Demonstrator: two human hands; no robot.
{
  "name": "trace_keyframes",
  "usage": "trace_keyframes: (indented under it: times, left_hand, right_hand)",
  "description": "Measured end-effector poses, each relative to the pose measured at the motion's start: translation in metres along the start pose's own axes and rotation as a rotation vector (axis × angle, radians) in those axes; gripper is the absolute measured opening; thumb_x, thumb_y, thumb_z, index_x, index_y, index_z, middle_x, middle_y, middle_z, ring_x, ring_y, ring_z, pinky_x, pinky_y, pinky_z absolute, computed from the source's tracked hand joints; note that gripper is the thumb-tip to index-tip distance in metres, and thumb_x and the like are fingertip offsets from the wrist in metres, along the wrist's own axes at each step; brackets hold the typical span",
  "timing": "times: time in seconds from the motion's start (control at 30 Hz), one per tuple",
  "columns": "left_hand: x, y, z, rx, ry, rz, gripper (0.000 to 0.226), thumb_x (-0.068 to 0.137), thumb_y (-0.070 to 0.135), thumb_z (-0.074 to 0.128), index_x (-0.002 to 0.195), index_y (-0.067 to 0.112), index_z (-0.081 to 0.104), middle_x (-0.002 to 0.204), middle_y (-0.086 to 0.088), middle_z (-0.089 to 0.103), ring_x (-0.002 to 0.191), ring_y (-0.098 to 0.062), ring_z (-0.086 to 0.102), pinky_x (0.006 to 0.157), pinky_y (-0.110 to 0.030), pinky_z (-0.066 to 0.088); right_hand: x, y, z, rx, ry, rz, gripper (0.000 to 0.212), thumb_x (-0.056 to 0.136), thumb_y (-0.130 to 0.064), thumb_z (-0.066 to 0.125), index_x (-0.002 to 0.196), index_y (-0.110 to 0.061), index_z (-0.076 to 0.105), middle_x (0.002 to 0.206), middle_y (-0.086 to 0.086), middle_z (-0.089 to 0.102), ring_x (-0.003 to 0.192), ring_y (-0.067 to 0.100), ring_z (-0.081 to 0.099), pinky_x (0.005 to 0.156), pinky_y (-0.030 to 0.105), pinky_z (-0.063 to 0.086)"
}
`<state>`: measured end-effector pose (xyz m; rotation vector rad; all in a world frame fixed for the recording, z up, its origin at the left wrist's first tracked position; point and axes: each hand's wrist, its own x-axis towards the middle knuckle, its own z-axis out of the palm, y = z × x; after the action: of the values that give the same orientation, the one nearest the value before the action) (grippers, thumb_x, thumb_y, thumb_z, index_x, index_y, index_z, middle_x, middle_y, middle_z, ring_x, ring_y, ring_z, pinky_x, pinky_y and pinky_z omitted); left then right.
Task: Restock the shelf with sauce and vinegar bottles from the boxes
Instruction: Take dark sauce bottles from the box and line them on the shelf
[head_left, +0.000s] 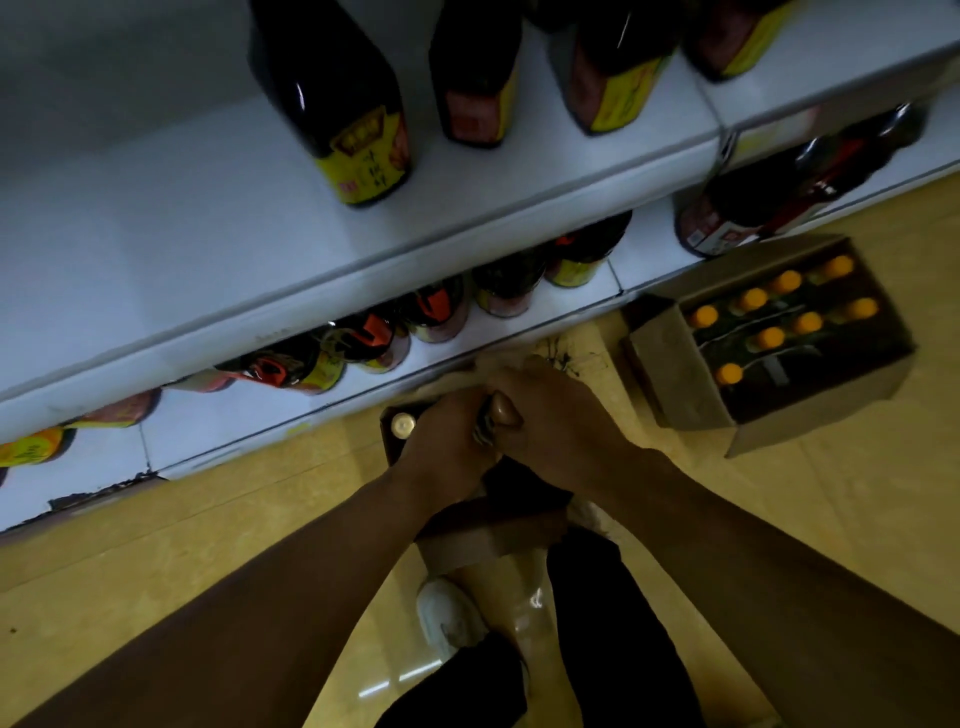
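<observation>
— Where are my hands right now?

— Both are low, together over the box (467, 540) at my feet, just in front of the bottom shelf. My left hand (447, 441) and right hand (550, 426) are touching, fingers curled around something dark between them. It looks like the neck of a bottle (493, 415), but the view is blurred there, so I say that as a guess.

— Which way does it lie?

— I judge its long axis runs straight down into the box, away from the camera, so I see it nearly end-on. A second bottle's pale cap (403, 425) shows just beside my left hand, still in the box.

— And the shelf?

— The upper shelf (208, 249) is ahead and above the hands, with dark bottles on it to the right and bare board to the left. The bottom shelf holds a row of red-capped bottles (436, 306) along its front. So the move I expect is a straight lift up, then forward and left.

— Which hand is nearer that gap?

— The left. The other box (691, 384), with orange caps (769, 338), sits well off to my right on the floor.
</observation>
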<state>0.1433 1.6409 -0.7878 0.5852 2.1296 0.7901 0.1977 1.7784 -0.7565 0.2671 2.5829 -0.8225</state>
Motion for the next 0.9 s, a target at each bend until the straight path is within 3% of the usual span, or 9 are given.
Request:
trace_keyframes:
  times: [0.07, 0.2, 0.3, 0.37, 0.43, 0.5, 0.6, 0.77, 0.9]
  left_hand:
    - [-0.017, 0.023, -0.018, -0.077, 0.001, 0.031, 0.036, 0.081, 0.014, 0.069, 0.116, 0.011, 0.062, 0.114, -0.008, 0.067, 0.109, -0.023, 0.061, 0.08, -0.017, 0.043]
    - [-0.051, 0.076, -0.058, -0.105, 0.036, 0.043, 0.038, 0.073, 0.024, 0.076, 0.108, 0.022, 0.062, 0.106, 0.0, 0.068, 0.101, -0.02, 0.065, 0.087, -0.031, 0.051]
    - [-0.079, 0.113, -0.09, -0.153, 0.084, 0.172, 0.026, 0.073, 0.036, 0.071, 0.094, 0.035, 0.057, 0.093, 0.006, 0.067, 0.087, -0.013, 0.066, 0.072, -0.032, 0.054]
    - [-0.098, 0.136, -0.11, -0.141, 0.11, 0.211, 0.02, 0.081, 0.02, 0.07, 0.097, 0.027, 0.059, 0.086, 0.006, 0.065, 0.077, -0.011, 0.064, 0.064, -0.033, 0.053]
    - [-0.117, 0.163, -0.132, -0.154, 0.143, 0.261, 0.02, 0.085, 0.016, 0.065, 0.102, 0.025, 0.059, 0.089, 0.007, 0.064, 0.08, -0.013, 0.064, 0.068, -0.037, 0.054]
    - [-0.138, 0.192, -0.155, -0.187, 0.175, 0.3, 0.024, 0.081, 0.031, 0.06, 0.104, 0.035, 0.059, 0.096, 0.014, 0.064, 0.089, -0.006, 0.063, 0.075, -0.027, 0.052]
    - [-0.163, 0.228, -0.183, -0.225, 0.233, 0.37, 0.033, 0.081, 0.037, 0.058, 0.114, 0.037, 0.057, 0.107, 0.011, 0.064, 0.099, -0.007, 0.062, 0.082, -0.033, 0.054]
    - [-0.199, 0.284, -0.224, -0.281, 0.304, 0.491, 0.024, 0.093, 0.013, 0.063, 0.111, 0.029, 0.059, 0.097, 0.013, 0.069, 0.085, -0.001, 0.067, 0.064, -0.018, 0.051]
    - [-0.224, 0.327, -0.251, -0.309, 0.349, 0.523, 0.027, 0.087, 0.036, 0.066, 0.112, 0.032, 0.058, 0.101, 0.009, 0.069, 0.092, -0.007, 0.067, 0.075, -0.038, 0.058]
  right_hand:
    - [-0.014, -0.018, -0.028, 0.012, 0.022, -0.037, 0.043, 0.085, -0.028, 0.063, 0.125, -0.017, 0.052, 0.123, 0.006, 0.052, 0.112, 0.026, 0.05, 0.087, 0.038, 0.045]
    - [-0.046, -0.06, -0.094, -0.043, 0.077, -0.074, 0.03, 0.086, -0.026, 0.062, 0.113, -0.016, 0.054, 0.1, -0.001, 0.043, 0.088, 0.02, 0.048, 0.066, 0.033, 0.037]
    - [-0.068, -0.096, -0.146, -0.021, 0.11, -0.101, 0.025, 0.083, -0.026, 0.064, 0.104, -0.018, 0.054, 0.094, -0.003, 0.04, 0.085, 0.021, 0.047, 0.066, 0.034, 0.04]
    - [-0.084, -0.117, -0.178, -0.01, 0.128, -0.116, 0.027, 0.081, -0.028, 0.065, 0.105, -0.021, 0.055, 0.095, -0.002, 0.045, 0.085, 0.022, 0.049, 0.071, 0.039, 0.045]
    - [-0.101, -0.14, -0.21, 0.007, 0.183, -0.142, 0.03, 0.08, -0.031, 0.066, 0.106, -0.023, 0.054, 0.097, -0.001, 0.047, 0.086, 0.022, 0.049, 0.073, 0.041, 0.046]
    - [-0.119, -0.162, -0.239, -0.004, 0.243, -0.162, 0.034, 0.079, -0.032, 0.065, 0.111, -0.025, 0.053, 0.098, -0.004, 0.047, 0.088, 0.019, 0.05, 0.073, 0.039, 0.046]
    - [-0.141, -0.192, -0.279, -0.018, 0.317, -0.202, 0.039, 0.08, -0.032, 0.062, 0.117, -0.027, 0.05, 0.107, -0.005, 0.05, 0.094, 0.019, 0.053, 0.076, 0.039, 0.049]
    - [-0.178, -0.235, -0.343, -0.019, 0.406, -0.263, 0.04, 0.083, -0.035, 0.062, 0.118, -0.031, 0.043, 0.104, -0.01, 0.051, 0.09, 0.015, 0.052, 0.073, 0.037, 0.048]
    - [-0.208, -0.263, -0.39, -0.082, 0.502, -0.304, 0.046, 0.085, -0.041, 0.062, 0.124, -0.034, 0.04, 0.098, -0.016, 0.048, 0.088, 0.011, 0.052, 0.069, 0.032, 0.044]
